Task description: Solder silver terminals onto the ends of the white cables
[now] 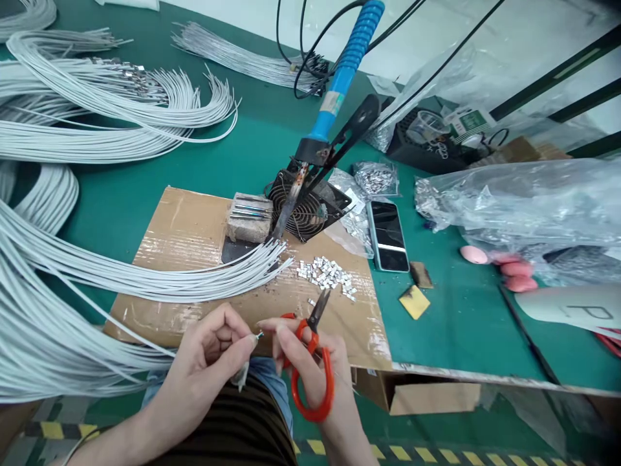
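My left hand (213,353) pinches the stripped end of a thin white wire (145,342) near the table's front edge. Close beside it, my right hand (315,369) is closed around red-handled scissors (313,362), blades pointing up and away; its fingertips nearly touch the wire tip. A fan of white wire ends (233,272) lies across the cardboard sheet (184,233). A heap of small metal terminals (326,275) sits just beyond the scissors' tip.
A blue-handled soldering iron (339,90) rests on a stand over a small fan (303,210). A phone (388,234), bags of metal parts (376,178), a yellow sponge piece (414,301) and clear plastic bags (524,207) lie right. White wire bundles (97,110) fill the left.
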`<act>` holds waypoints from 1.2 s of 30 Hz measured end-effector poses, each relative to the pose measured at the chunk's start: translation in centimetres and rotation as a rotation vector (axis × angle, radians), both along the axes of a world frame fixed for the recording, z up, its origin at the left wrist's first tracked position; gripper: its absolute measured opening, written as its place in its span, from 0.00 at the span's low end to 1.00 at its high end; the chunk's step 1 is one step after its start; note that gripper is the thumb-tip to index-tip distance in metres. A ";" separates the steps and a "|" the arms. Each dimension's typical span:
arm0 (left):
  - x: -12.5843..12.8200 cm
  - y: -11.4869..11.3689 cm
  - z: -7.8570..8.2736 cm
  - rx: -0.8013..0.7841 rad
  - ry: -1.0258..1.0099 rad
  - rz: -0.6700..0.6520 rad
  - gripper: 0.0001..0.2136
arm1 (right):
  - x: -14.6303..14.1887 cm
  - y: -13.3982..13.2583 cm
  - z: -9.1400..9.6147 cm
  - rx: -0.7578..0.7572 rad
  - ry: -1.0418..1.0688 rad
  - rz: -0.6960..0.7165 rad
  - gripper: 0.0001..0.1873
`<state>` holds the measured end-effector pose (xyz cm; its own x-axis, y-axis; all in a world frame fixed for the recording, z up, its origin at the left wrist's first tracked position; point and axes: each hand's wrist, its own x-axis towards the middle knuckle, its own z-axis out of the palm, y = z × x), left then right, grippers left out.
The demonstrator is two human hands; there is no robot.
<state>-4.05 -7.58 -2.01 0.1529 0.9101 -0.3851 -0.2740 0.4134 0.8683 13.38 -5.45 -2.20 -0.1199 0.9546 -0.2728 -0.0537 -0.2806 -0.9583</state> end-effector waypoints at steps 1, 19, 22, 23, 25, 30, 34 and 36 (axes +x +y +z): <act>0.1 0.0 0.0 0.010 0.017 0.000 0.13 | 0.0 -0.1 0.3 0.015 -0.026 0.024 0.14; 1.0 -0.4 1.0 0.018 0.152 0.053 0.15 | -1.7 -0.3 1.2 0.301 -0.234 -0.043 0.14; 2.0 -0.6 0.7 -0.022 0.027 0.147 0.14 | -3.4 -1.3 -1.2 0.254 -0.099 -0.202 0.14; 2.2 -0.5 0.7 -0.051 -0.028 0.159 0.14 | -3.7 -1.5 -1.8 0.271 -0.103 -0.236 0.13; 2.4 -0.2 0.6 -0.124 -0.112 0.166 0.14 | -3.9 -1.6 -2.4 0.315 -0.127 -0.286 0.10; 2.3 0.6 0.6 -0.120 -0.113 0.184 0.13 | -2.8 -0.8 -1.9 0.340 -0.141 -0.251 0.10; 2.2 0.5 0.3 0.002 0.063 0.179 0.12 | -2.2 -0.2 -1.2 0.222 -0.095 -0.190 0.07; 2.2 0.4 0.3 0.054 0.163 0.156 0.10 | -2.0 0.0 -0.9 0.166 -0.069 -0.167 0.07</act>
<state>-1.85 -7.14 -1.75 -0.0515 0.9378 -0.3433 -0.1855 0.3288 0.9260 11.38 -5.42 -3.10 0.0569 0.9920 -0.1125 -0.0187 -0.1116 -0.9936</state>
